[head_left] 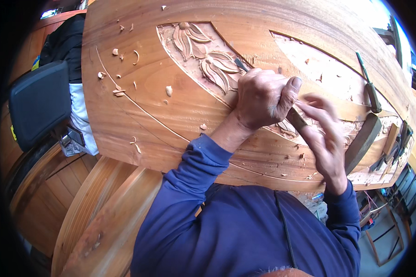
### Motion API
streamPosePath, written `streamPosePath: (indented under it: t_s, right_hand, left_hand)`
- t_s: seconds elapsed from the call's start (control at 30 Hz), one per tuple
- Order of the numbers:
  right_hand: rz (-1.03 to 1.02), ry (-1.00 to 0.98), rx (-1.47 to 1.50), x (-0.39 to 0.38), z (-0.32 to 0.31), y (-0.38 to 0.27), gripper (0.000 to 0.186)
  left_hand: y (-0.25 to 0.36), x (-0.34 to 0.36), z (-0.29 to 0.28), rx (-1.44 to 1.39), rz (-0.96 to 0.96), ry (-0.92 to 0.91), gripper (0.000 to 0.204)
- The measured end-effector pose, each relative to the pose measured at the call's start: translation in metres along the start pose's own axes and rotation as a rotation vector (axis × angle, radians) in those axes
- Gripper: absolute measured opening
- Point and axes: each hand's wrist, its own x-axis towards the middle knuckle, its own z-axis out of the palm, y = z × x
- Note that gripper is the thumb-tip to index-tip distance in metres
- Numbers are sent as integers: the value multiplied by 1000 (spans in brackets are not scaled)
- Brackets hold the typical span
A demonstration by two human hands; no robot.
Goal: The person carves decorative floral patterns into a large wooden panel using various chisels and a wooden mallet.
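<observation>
My left hand (pixel 266 99) is closed around a carving chisel (pixel 297 119). The chisel's metal blade reaches past my fist to a carved flower (pixel 216 63) in a recessed panel. Its wooden handle sticks out below the fist, toward my right hand (pixel 326 138). That hand is somewhat blurred, its thumb and fingers apart around the handle's end; whether it touches the handle is hard to see. Under both hands lies a large wooden board (pixel 138 106) with carved recesses. Another flower (pixel 185 34) stands in relief at the panel's far end.
Wood chips (pixel 169 91) are scattered over the board. To the right lie another chisel (pixel 369 87), a long dark block (pixel 363 141) and several more tools (pixel 397 143). A dark plastic case (pixel 40 105) stands off the board's left end. Wooden planks (pixel 111 217) lean at the lower left.
</observation>
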Motion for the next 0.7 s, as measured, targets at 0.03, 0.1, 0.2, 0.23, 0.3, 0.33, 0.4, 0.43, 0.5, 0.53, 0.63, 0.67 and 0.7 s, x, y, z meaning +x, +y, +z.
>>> streamPosePath:
  t_s: [0.03, 0.1, 0.2, 0.23, 0.3, 0.33, 0.4, 0.43, 0.5, 0.53, 0.63, 0.67, 0.7]
  right_hand:
    - [-12, 99, -59, 0, -6, -12, 36]
    - [-74, 193, 44, -7, -1, 0, 39]
    - [7, 238, 376, 4, 32, -5, 41]
    - [-24, 299, 428, 2, 35, -5, 41]
    - [-9, 409, 398, -7, 38, -9, 40]
    - [20, 454, 319, -13, 34, -10, 39]
    - [10, 453, 368, -28, 25, -5, 37]
    - [-38, 436, 382, -30, 23, -2, 37]
    - [-105, 406, 114, -23, 29, -1, 35]
    - [-112, 394, -29, -15, 34, -1, 35]
    - [-115, 362, 216, 8, 40, -5, 29]
    - [-99, 344, 412, 10, 41, -6, 27]
    - [-96, 342, 413, 11, 38, -8, 27]
  left_hand:
    - [-1, -2, -3, -7, 7, -1, 47]
    - [-6, -7, 2, -85, 23, 46, 46]
    - [-18, 1, -10, -206, -7, 2, 46]
    - [-18, 3, -11, -178, 6, 5, 46]
    - [-15, -1, -11, -166, 5, 1, 47]
    - [-13, -3, -11, -137, 18, 19, 47]
    - [-9, -3, -10, -102, 37, 45, 47]
    - [-3, -3, -9, -93, 68, 45, 48]
    - [-1, -4, -5, -120, 78, 66, 50]
    - [-6, -1, -7, -122, 76, 67, 50]
    - [-17, 7, -13, -202, -41, 45, 51]
    - [-17, 6, -13, -201, -45, 44, 51]
    - [-17, 5, -13, -151, -39, 52, 51]
